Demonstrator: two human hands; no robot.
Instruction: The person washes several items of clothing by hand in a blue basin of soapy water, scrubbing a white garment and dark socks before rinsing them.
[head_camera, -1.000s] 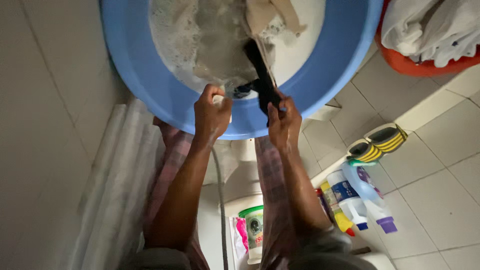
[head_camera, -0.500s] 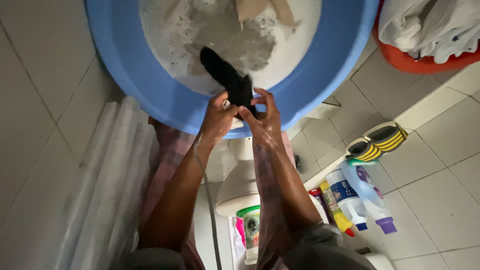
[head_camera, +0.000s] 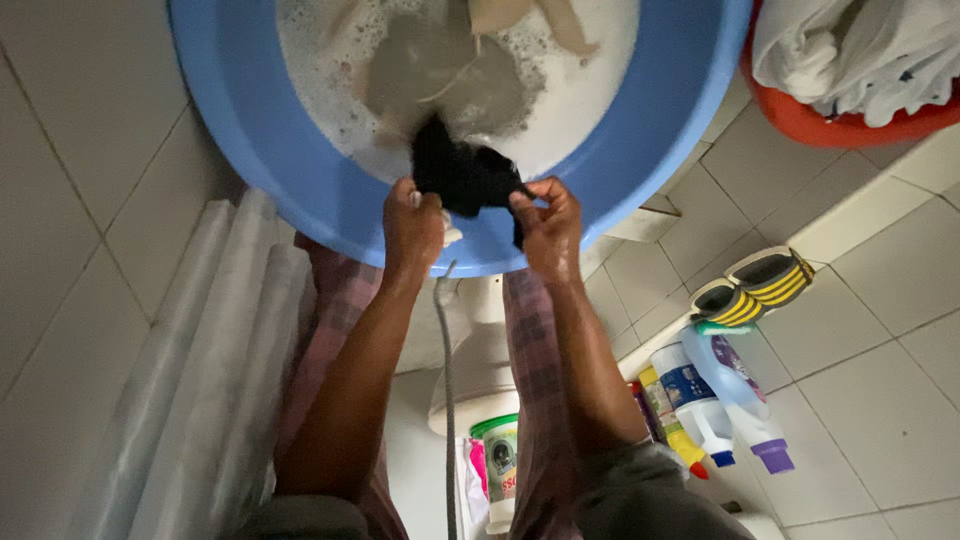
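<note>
Grip: both clenched on one wet black cloth (head_camera: 463, 178), left hand (head_camera: 412, 228) and right hand (head_camera: 548, 228) pinching its bunched ends over the near rim.
Basin: round blue plastic basin (head_camera: 250, 130), smooth-walled, holding grey foamy water.
Basket: red basket (head_camera: 830, 128) heaped with crumpled white laundry.
Bottles: glossy detergent bottles (head_camera: 715, 395) on floor tiles.
Sandals: striped black-yellow sandals (head_camera: 755, 287).
</note>
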